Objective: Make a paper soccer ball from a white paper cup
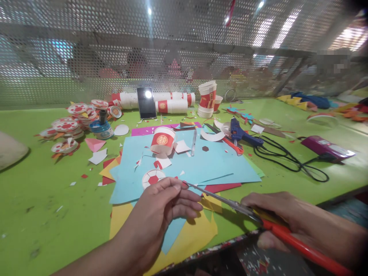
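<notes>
The right hand (287, 211) is clamped around the red handle of a long pair of silver metal scissors (241, 207), whose narrow blades lie together over the front of the green surface (71, 214), tips just beside the left hand (169, 203). The left hand has thumb and forefinger together on a tiny red paper piece (184, 183), its other fingers loosely curled. Just behind it, a round white paper disc with a red pattern (153, 178) lies on light-blue paper sheets (218, 165); farther back on them sits a white paper cup with a red band and gold emblem (162, 140), near a dark-blue glue gun (244, 136)
</notes>
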### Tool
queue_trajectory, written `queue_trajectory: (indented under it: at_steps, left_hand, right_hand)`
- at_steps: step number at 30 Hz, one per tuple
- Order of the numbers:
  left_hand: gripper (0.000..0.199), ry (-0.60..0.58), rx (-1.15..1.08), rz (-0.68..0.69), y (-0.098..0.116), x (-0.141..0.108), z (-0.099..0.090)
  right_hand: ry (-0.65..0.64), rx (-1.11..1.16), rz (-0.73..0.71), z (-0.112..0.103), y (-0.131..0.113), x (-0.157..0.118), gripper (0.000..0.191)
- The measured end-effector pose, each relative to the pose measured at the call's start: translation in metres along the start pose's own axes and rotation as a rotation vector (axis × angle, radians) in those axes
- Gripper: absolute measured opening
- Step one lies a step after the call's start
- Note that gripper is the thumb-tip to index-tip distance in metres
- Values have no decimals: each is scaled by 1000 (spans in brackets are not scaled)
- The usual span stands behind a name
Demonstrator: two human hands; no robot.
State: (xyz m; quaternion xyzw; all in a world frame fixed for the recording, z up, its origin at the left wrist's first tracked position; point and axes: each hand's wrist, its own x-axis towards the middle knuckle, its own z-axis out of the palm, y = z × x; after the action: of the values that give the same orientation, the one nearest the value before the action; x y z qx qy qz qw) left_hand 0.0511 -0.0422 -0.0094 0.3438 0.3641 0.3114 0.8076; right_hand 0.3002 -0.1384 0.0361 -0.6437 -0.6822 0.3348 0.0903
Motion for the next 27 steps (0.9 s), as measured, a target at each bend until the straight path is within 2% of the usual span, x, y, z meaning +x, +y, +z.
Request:
queue_trajectory:
  at_steps: [8, 18, 25, 27]
  left_hand:
    - [19, 0, 35, 8, 0, 0, 0]
    - [14, 36, 66, -9, 2, 1, 4]
    - [15, 35, 42, -2, 1, 3, 4]
    - [15, 31, 34, -4, 2, 3, 4]
  right_hand:
    - [16, -56, 9, 2, 4, -2, 32]
    - [43, -49, -1, 4, 5, -4, 32]
    - [30, -65, -19, 8, 8, -6, 25]
    - [63, -67, -51, 9, 8, -5, 23]
